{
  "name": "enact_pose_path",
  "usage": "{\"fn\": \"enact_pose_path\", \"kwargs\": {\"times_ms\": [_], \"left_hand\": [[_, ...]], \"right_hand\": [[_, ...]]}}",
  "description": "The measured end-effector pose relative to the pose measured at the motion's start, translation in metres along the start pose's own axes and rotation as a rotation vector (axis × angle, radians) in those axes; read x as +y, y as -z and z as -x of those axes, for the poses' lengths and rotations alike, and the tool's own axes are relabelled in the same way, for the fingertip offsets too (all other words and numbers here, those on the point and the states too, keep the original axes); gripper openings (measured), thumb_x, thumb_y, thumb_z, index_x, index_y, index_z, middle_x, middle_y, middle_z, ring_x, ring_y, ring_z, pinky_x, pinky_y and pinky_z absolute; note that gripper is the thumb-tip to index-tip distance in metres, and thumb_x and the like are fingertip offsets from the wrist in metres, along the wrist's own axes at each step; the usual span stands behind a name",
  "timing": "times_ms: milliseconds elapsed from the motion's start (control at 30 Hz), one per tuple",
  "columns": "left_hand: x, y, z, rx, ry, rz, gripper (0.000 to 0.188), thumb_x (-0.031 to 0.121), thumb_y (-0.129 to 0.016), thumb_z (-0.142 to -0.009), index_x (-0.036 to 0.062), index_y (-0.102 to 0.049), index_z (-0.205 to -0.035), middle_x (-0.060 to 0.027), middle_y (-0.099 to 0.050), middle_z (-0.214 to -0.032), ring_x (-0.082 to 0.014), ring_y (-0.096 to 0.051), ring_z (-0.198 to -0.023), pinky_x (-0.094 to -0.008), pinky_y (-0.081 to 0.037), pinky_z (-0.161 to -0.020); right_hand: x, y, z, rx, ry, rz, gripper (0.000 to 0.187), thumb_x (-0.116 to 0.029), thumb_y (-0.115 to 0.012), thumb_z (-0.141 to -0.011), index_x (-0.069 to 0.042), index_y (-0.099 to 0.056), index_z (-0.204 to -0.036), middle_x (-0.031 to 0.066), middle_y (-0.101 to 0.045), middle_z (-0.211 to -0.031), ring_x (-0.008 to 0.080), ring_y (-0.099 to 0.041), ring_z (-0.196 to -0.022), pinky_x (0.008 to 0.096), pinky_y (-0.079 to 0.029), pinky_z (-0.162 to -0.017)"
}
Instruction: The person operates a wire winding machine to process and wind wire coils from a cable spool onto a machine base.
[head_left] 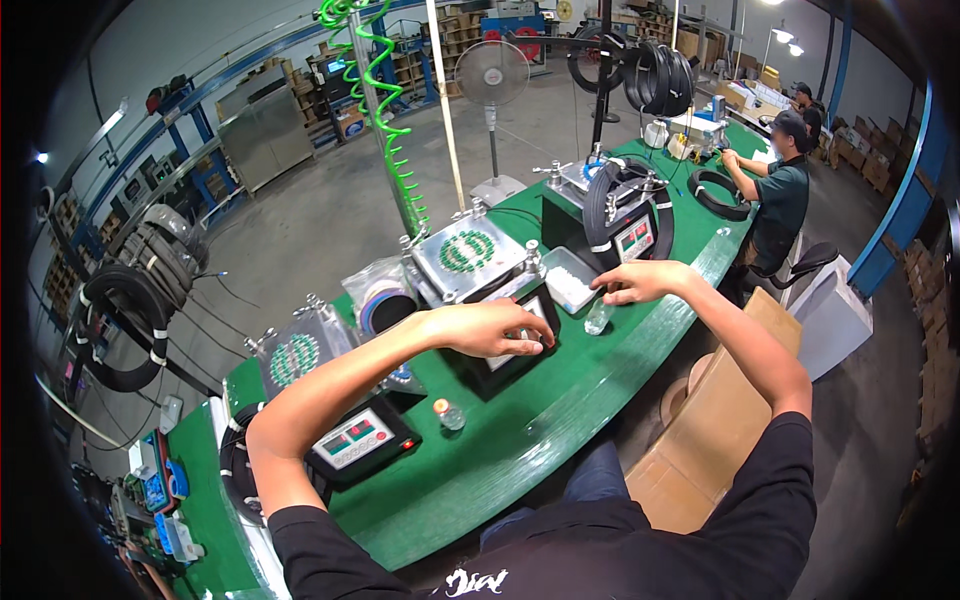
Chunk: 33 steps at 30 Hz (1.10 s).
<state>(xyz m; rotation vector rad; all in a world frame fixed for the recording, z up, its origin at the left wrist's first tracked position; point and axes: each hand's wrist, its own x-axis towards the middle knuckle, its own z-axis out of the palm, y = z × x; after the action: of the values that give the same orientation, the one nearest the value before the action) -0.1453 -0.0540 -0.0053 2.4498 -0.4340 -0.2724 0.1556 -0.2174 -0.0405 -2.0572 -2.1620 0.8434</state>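
My left hand (495,330) hangs over the front panel of a black control box (500,365), its fingers loosely bent and apart, with nothing visible in them. Whether a fingertip touches the panel cannot be made out. My right hand (645,283) is at the right edge of a clear tray (572,304) holding small white pieces; its fingers are partly bent and slightly apart, and I see nothing in them. Just below that hand stands a small clear bottle (598,320). Behind my left hand, a metal plate fixture (428,265) carries a ring of green and white spots.
Left of me are another control box (352,440) with a lit display, a small orange-capped bottle (449,413) and a second plate fixture (290,345). Black cable coils (610,205) hang on a machine at right. A cardboard box (690,450) stands by my legs; a co-worker (785,190) sits farther along.
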Motion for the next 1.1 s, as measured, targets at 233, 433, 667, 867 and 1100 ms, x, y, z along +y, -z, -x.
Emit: {"fn": "enact_pose_path", "kwargs": {"times_ms": [233, 433, 667, 867, 1100], "left_hand": [[-0.036, 0.028, -0.107, 0.032, 0.148, 0.06, 0.038, 0.031, -0.053, -0.106, 0.0031, -0.061, -0.129, -0.0151, -0.073, -0.111, -0.0293, -0.072, -0.095, -0.0415, -0.058, -0.084], [-0.084, 0.038, -0.197, 0.214, 0.191, 0.086, 0.034, 0.028, -0.056, -0.104, 0.0036, -0.062, -0.127, -0.0186, -0.074, -0.102, -0.0275, -0.073, -0.091, -0.0404, -0.057, -0.083], [-0.109, 0.041, -0.262, 0.446, 0.322, 0.042, 0.041, 0.027, -0.058, -0.103, 0.0046, -0.052, -0.136, -0.0213, -0.072, -0.098, -0.031, -0.072, -0.074, -0.0439, -0.057, -0.075], [-0.104, 0.048, -0.292, 0.46, 0.691, -0.052, 0.033, 0.026, -0.054, -0.104, 0.0032, -0.063, -0.126, -0.0228, -0.073, -0.101, -0.038, -0.071, -0.094, -0.0462, -0.055, -0.084], [-0.094, 0.045, -0.299, 0.54, 0.835, -0.081, 0.026, 0.016, -0.057, -0.099, 0.0046, -0.072, -0.117, -0.018, -0.073, -0.086, -0.0321, -0.07, -0.08, -0.041, -0.054, -0.079]], "right_hand": [[0.142, 0.047, 0.039, 0.116, -0.07, -0.087, 0.04, -0.03, -0.064, -0.1, -0.008, -0.061, -0.134, 0.0168, -0.073, -0.114, 0.0243, -0.074, -0.089, 0.038, -0.056, -0.087], [0.252, 0.097, 0.038, 0.326, -0.138, -0.098, 0.023, -0.024, -0.063, -0.099, -0.002, -0.063, -0.105, 0.0109, -0.072, -0.093, 0.0209, -0.069, -0.069, 0.0386, -0.055, -0.068], [0.325, 0.117, 0.005, 0.711, -0.095, 0.338, 0.041, -0.046, -0.061, -0.097, -0.008, -0.048, -0.108, 0.0145, -0.068, -0.098, 0.0416, -0.067, -0.084, 0.0516, -0.053, -0.068], [0.361, 0.114, -0.019, 0.718, 0.136, 0.491, 0.042, -0.048, -0.059, -0.097, -0.008, -0.051, -0.107, 0.0135, -0.065, -0.09, 0.0364, -0.068, -0.076, 0.0478, -0.052, -0.058], [0.383, 0.123, -0.033, 0.73, 0.418, 0.446, 0.039, -0.039, -0.055, -0.102, -0.004, -0.06, -0.085, 0.0133, -0.066, -0.082, 0.0343, -0.067, -0.071, 0.0467, -0.047, -0.058]]}}
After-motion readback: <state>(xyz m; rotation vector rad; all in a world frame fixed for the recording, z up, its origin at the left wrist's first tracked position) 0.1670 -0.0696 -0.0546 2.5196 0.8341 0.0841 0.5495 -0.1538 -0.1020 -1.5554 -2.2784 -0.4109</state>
